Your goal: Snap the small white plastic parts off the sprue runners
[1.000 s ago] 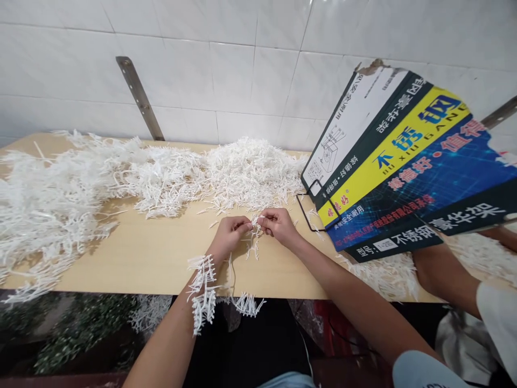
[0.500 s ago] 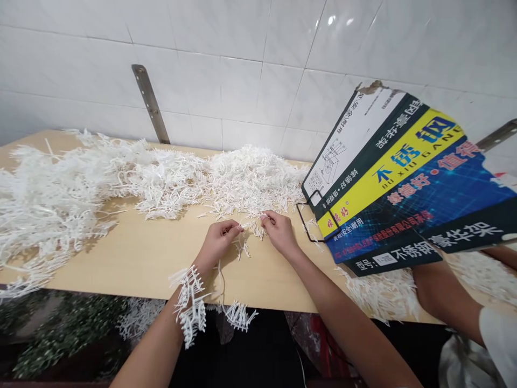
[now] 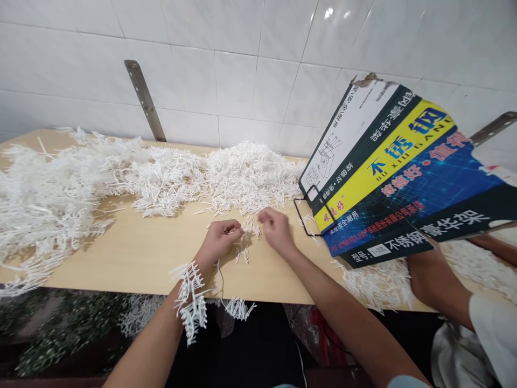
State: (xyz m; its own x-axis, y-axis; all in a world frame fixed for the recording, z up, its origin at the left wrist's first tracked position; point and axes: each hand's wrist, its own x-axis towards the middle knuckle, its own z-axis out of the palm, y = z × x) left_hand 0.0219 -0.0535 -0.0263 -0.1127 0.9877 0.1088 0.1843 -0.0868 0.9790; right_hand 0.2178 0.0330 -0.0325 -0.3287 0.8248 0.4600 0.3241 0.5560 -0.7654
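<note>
My left hand (image 3: 223, 237) is closed in a pinch on a branched white plastic strip (image 3: 242, 254), part of which dangles below the fingers. More of this comb-like white stuff (image 3: 190, 302) hangs over my left wrist, and a thin strand leads down to another tuft (image 3: 239, 309) at the table's front edge. Just to the right, apart from the left, my right hand (image 3: 278, 230) has its fingers curled together, slightly blurred. Whatever may be between its fingertips is too small to make out. Behind both hands lies a heap of small white plastic pieces (image 3: 252, 178).
Tangled white strips (image 3: 52, 188) cover the left of the wooden table (image 3: 137, 258). A printed cardboard sheet (image 3: 388, 178) leans in a black wire stand (image 3: 307, 218) at right. Behind it shows another person's arm (image 3: 438, 280). Green plastic foliage (image 3: 76, 328) lies below the table.
My right hand has drawn slightly back and left, its fingers curling in. My left hand stays almost still with the strip. The whole view has shifted a little.
</note>
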